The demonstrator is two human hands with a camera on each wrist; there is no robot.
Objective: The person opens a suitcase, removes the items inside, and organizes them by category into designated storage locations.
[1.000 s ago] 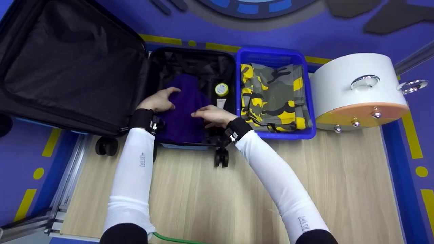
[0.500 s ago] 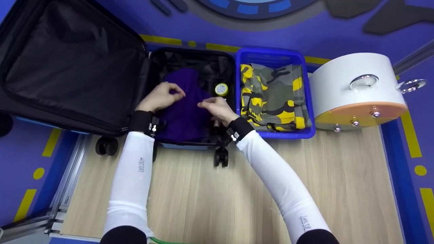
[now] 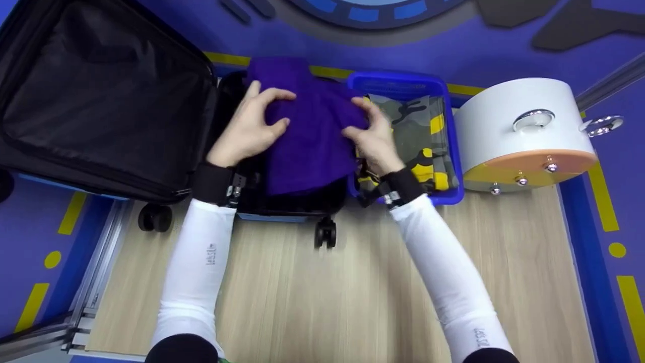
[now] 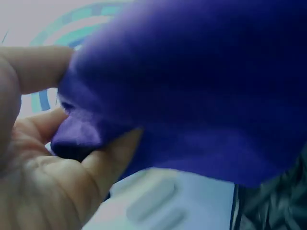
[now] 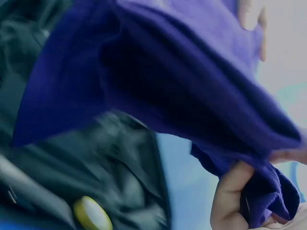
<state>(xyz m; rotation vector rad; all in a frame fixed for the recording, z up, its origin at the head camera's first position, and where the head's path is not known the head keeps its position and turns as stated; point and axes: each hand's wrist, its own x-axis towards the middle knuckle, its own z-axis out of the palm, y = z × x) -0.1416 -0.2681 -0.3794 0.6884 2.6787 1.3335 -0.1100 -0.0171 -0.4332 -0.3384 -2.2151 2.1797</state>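
A soft purple garment [image 3: 315,131] is held up over the bottom half of an open black suitcase [image 3: 108,106]. My left hand [image 3: 244,128] pinches its left edge, thumb on one side and fingers on the other; the left wrist view shows a small fold of the purple garment [image 4: 192,86] bunched between them. On the opposite edge my right hand [image 3: 377,138] grips it, close over the blue basket. Seen by the right wrist camera, the purple garment [image 5: 168,81] hangs in loose folds above the suitcase lining. Below it lies a round yellow-rimmed tin [image 5: 92,214], hidden in the head view.
Right of the suitcase stands a blue plastic basket [image 3: 456,186] holding folded camouflage cloth [image 3: 433,151] in grey, yellow and black. A white drum-shaped object [image 3: 509,118] with chrome handles stands beyond it. A purple wall runs close behind everything.
Both hands have risen and spread apart, lifting the purple garment out of the suitcase and opening it wider. The right hand has moved right, over the basket; the garment now covers the tin.
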